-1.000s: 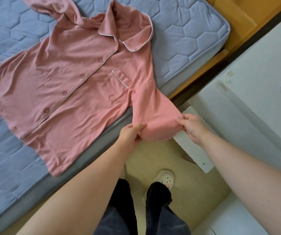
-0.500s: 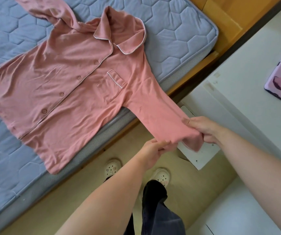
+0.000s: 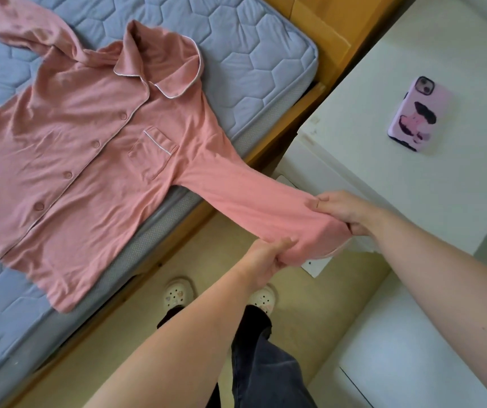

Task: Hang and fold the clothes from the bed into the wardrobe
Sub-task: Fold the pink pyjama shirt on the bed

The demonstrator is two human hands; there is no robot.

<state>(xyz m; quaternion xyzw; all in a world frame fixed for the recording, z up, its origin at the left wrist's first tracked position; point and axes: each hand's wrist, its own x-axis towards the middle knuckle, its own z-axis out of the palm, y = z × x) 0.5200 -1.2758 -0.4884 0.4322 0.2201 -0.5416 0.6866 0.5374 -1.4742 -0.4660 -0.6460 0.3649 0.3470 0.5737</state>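
Mattress [image 3: 251, 54] under pink shirt [image 3: 74, 148]; sleeve [image 3: 251, 201] tight in left hand [image 3: 266, 257] and right hand [image 3: 345, 210]

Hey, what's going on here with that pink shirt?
A person grips the cuff end of one sleeve of a pink pajama shirt with the left hand and right hand, stretching it out past the edge of the quilted mattress. The buttoned shirt body lies flat on that mattress. A phone rests on the white cabinet.
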